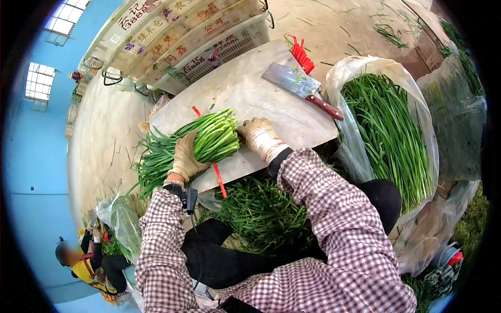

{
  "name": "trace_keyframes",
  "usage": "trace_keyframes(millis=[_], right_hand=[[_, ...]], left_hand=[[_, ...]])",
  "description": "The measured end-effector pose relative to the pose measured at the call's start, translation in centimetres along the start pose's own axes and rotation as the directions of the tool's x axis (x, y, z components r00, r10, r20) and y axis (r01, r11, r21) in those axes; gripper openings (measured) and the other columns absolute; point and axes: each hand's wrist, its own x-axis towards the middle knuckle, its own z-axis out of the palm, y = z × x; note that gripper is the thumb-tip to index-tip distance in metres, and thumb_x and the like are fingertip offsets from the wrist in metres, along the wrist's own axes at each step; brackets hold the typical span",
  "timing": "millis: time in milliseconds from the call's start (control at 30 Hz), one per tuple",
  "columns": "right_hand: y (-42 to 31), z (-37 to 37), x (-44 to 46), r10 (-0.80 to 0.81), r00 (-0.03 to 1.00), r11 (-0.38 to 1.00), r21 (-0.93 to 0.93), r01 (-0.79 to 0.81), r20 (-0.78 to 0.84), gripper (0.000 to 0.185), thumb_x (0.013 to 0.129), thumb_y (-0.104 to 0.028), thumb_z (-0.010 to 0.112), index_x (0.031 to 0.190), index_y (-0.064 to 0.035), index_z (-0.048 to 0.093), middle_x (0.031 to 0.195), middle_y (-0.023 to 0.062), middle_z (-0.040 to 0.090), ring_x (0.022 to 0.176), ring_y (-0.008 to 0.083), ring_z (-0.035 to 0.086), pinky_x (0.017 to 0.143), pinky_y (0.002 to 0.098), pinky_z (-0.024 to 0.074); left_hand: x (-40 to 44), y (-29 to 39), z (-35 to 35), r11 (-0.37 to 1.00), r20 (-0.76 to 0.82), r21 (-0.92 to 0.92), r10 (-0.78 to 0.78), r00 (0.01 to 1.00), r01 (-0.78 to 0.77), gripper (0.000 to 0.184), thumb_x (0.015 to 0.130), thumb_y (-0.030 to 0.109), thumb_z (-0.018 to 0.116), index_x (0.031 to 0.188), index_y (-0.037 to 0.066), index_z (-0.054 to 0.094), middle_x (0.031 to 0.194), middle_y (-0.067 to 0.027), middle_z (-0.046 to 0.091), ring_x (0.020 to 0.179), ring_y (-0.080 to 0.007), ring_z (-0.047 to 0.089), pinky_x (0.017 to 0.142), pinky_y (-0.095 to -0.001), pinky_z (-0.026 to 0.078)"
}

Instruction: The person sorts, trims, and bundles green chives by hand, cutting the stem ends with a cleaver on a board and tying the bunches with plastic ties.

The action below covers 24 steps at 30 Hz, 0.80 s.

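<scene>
A bundle of green stalks [216, 136] lies on the pale board [292, 122], its cut ends facing right and its leaves to the left. My left hand [186, 155], in a beige glove, is wrapped round the near side of the bundle. A red strip [220, 180] sticks out from under the bundle toward me, and its other end shows beyond it. My right hand [258, 136], also gloved, is at the cut ends with its fingers curled; whether they grip anything is hidden. A cleaver [292, 80] with a brown handle lies farther back on the board.
Red strips [301, 56] lie at the board's back edge. To the right stands a plastic bag [338, 78] full of long green leaves. Stacked crates [222, 55] stand behind the board. Loose leaves [261, 208] lie below it. Another person [86, 266] sits at the lower left.
</scene>
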Motion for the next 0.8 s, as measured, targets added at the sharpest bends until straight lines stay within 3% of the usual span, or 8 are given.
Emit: trace_keyframes(millis=[300, 400, 467, 500, 567, 633, 700, 800], right_hand=[[0.3, -2.8, 0.9, -0.039, 0.966, 0.999, -0.015, 0.044, 0.255, 0.021, 0.089, -0.015, 0.059, 0.105, -0.0116, 0.073, 0.108, 0.0116, 0.072, 0.1, 0.0241, 0.069, 0.081, 0.035, 0.0563], [4.3, 9.9, 0.2, -0.293, 0.927, 0.956, 0.106, 0.275, 0.235, 0.023, 0.088, -0.025, 0.06, 0.098, -0.0086, 0.073, 0.092, 0.0149, 0.071, 0.079, 0.0318, 0.069, 0.072, 0.0422, 0.0556], [-0.7, 2.2, -6.6, -0.519, 0.47, 0.854, 0.408, 0.324, 0.714, 0.026, 0.087, -0.025, 0.066, 0.108, -0.0124, 0.072, 0.105, 0.0089, 0.072, 0.095, 0.0218, 0.066, 0.085, 0.0408, 0.0516], [-2.1, 0.9, -8.6, -0.48, 0.21, 0.876, 0.478, 0.064, 0.852, 0.032, 0.085, -0.027, 0.07, 0.115, -0.015, 0.071, 0.108, 0.0056, 0.072, 0.099, 0.0184, 0.064, 0.087, 0.0381, 0.0501], [-2.4, -6.7, -9.2, -0.519, 0.485, 0.825, 0.562, 0.067, 0.704, 0.046, 0.088, -0.041, 0.068, 0.125, -0.0151, 0.066, 0.123, 0.0043, 0.067, 0.113, 0.023, 0.061, 0.098, 0.0381, 0.0462], [-1.3, -7.0, -5.2, -0.149, 0.9, 0.918, 0.395, -0.028, 0.411, 0.041, 0.086, -0.034, 0.068, 0.121, -0.0146, 0.065, 0.1, 0.009, 0.073, 0.092, 0.0237, 0.068, 0.081, 0.0384, 0.0532], [-0.1, -6.3, -3.3, 0.226, 0.967, 0.902, 0.35, -0.254, 0.119, 0.035, 0.09, -0.021, 0.06, 0.123, -0.0115, 0.062, 0.113, 0.0154, 0.068, 0.105, 0.0336, 0.064, 0.087, 0.0419, 0.0525], [0.2, -3.9, 0.0, 0.161, 0.985, 0.901, 0.4, -0.17, 0.056, 0.031, 0.089, -0.021, 0.063, 0.118, -0.0101, 0.065, 0.109, 0.0157, 0.069, 0.104, 0.0343, 0.065, 0.088, 0.0412, 0.0523]], left_hand=[[-0.2, -0.5, 0.3, 0.999, 0.05, 0.017, -0.043, 0.998, 0.042, 0.122, 0.051, 0.048, 0.088, 0.147, 0.006, 0.027, 0.139, -0.0153, 0.044, 0.13, -0.0335, 0.04, 0.116, -0.0451, 0.023], [-0.4, -0.1, 0.1, 0.998, 0.009, 0.05, -0.033, 0.999, 0.032, 0.12, 0.049, 0.044, 0.09, 0.145, 0.003, 0.031, 0.138, -0.0182, 0.046, 0.127, -0.0357, 0.043, 0.113, -0.0437, 0.029], [-0.4, -0.4, 0.3, 0.997, -0.017, 0.076, -0.019, 1.0, 0.021, 0.121, 0.05, 0.045, 0.09, 0.146, 0.003, 0.03, 0.139, -0.0184, 0.045, 0.128, -0.036, 0.042, 0.113, -0.0446, 0.028], [-0.5, -0.4, 0.6, 0.996, -0.02, 0.088, -0.013, 1.0, 0.014, 0.122, 0.05, 0.045, 0.09, 0.147, 0.004, 0.029, 0.14, -0.0185, 0.045, 0.129, -0.0361, 0.042, 0.114, -0.045, 0.027], [-0.4, 0.5, -0.8, 0.987, 0.142, 0.138, -0.104, 0.984, 0.085, 0.12, 0.058, 0.054, 0.084, 0.15, 0.008, 0.023, 0.146, -0.0143, 0.038, 0.14, -0.0289, 0.032, 0.119, -0.0445, 0.018], [-0.5, 0.4, -0.6, 0.985, 0.133, 0.136, -0.121, 0.984, 0.103, 0.121, 0.058, 0.054, 0.085, 0.15, 0.008, 0.022, 0.146, -0.0143, 0.038, 0.14, -0.0281, 0.032, 0.119, -0.0451, 0.018], [-0.2, 0.4, -0.3, 0.972, 0.151, 0.209, -0.142, 0.978, 0.108, 0.122, 0.058, 0.056, 0.084, 0.151, 0.008, 0.022, 0.146, -0.0139, 0.039, 0.139, -0.0274, 0.033, 0.118, -0.0455, 0.019], [-0.4, 0.6, -0.6, 0.976, 0.132, 0.205, -0.099, 0.986, 0.071, 0.123, 0.056, 0.057, 0.084, 0.15, 0.005, 0.024, 0.143, -0.0138, 0.041, 0.136, -0.0294, 0.036, 0.116, -0.0438, 0.022]])
